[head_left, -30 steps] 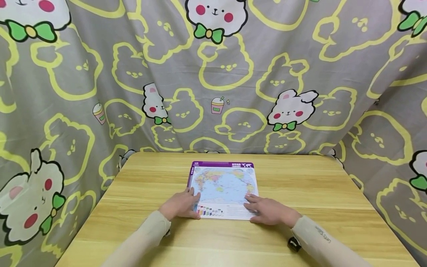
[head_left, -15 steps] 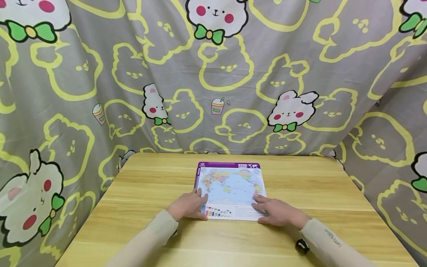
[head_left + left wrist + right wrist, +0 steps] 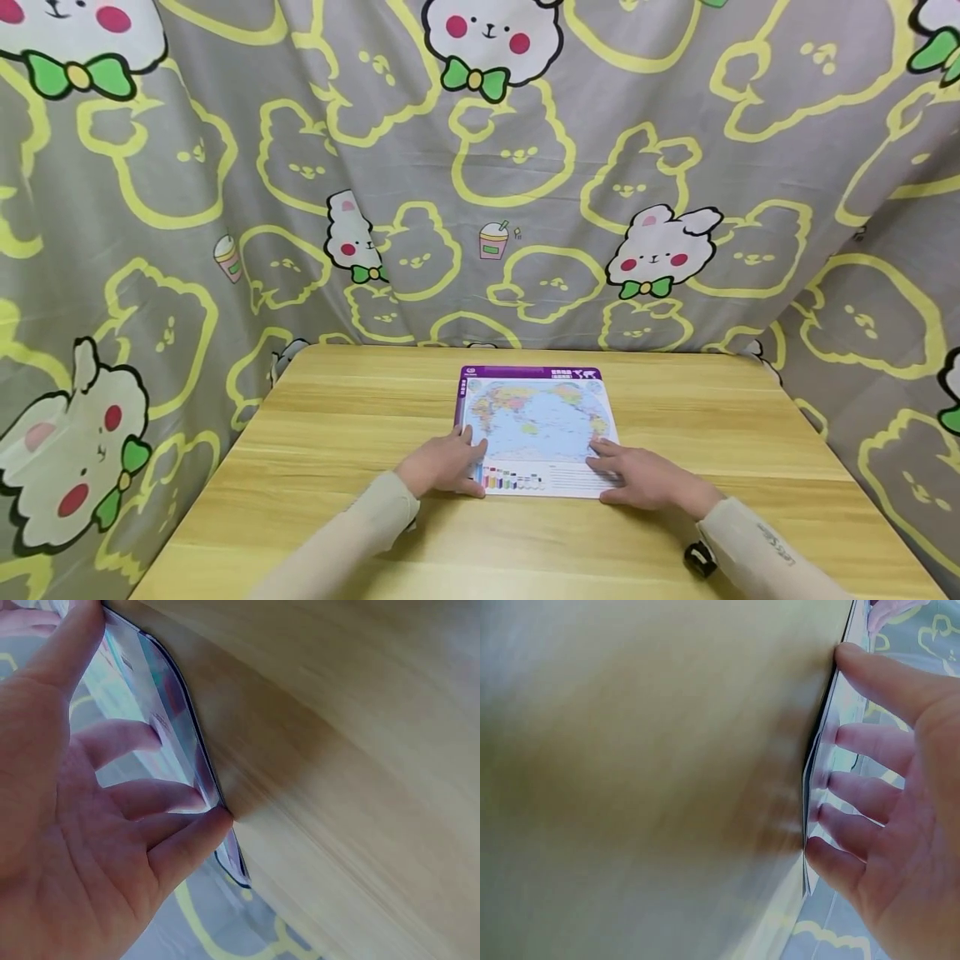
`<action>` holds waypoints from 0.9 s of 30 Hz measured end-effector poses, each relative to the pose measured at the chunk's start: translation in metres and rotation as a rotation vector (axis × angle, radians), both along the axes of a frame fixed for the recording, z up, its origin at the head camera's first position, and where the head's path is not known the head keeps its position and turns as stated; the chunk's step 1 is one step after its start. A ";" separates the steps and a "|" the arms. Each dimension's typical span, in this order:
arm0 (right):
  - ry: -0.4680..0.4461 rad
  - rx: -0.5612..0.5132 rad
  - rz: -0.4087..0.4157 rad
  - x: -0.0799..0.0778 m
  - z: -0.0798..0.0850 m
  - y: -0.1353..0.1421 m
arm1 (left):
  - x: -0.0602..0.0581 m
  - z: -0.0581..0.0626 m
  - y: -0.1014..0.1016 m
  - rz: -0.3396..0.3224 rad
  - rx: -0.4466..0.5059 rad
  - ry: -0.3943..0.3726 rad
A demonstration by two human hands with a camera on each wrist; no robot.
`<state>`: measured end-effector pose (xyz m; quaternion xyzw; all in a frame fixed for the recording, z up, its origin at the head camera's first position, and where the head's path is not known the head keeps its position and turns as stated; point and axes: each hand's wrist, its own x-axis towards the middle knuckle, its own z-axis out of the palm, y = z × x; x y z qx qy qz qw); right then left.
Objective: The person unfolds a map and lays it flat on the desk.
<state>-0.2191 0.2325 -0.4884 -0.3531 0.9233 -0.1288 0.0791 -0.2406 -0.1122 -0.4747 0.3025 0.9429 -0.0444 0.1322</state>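
Observation:
A thin rectangular world map board (image 3: 536, 425) with a purple top border lies flat on the wooden table (image 3: 345, 408). My left hand (image 3: 444, 465) rests at its lower left, fingertips on the map and thumb at the near edge. On the opposite side, my right hand (image 3: 645, 479) touches the lower right corner with spread fingers. In the left wrist view, fingertips meet the glossy face of the map board (image 3: 139, 667), with the little finger at its rim. The right wrist view shows the thumb and fingers along the side of the map board (image 3: 823, 757).
A grey curtain (image 3: 405, 308) with cartoon animals hangs behind the table and down both sides. A black strap or device (image 3: 700, 560) sits under the right wrist. Pale long sleeves (image 3: 367, 525) cover the forearms.
Both hands have slid the map board to the right across the table, keeping the same contact with it. The head view has shifted very slightly.

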 end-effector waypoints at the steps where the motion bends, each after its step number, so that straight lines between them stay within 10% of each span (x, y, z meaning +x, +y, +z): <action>1: -0.007 0.003 -0.009 0.000 0.000 0.001 | 0.000 0.000 0.001 -0.001 0.001 -0.001; 27: -0.020 0.015 -0.065 0.002 0.002 0.013 | -0.005 0.006 0.005 -0.048 0.056 -0.077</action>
